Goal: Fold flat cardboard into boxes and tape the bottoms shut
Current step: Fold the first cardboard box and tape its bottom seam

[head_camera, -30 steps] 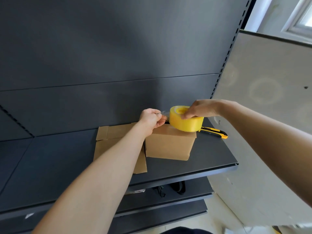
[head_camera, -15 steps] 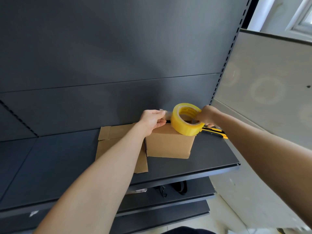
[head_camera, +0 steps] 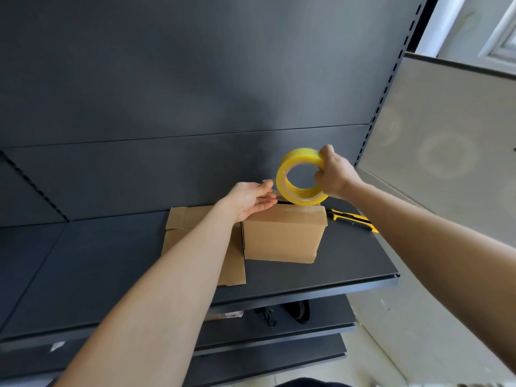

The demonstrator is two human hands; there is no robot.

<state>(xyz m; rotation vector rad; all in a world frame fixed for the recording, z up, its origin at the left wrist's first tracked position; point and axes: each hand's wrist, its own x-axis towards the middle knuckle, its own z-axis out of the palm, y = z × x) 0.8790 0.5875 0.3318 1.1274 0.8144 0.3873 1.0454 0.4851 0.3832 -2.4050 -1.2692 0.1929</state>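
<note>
Two hands work at box, which stands on shelf. Right hand grips yellow tape roll, upright, just above box's top. Left hand: I see fingers nearly straight, released, against box's top left edge. Flat cardboard lies left of box, utility knife right of it.
</note>
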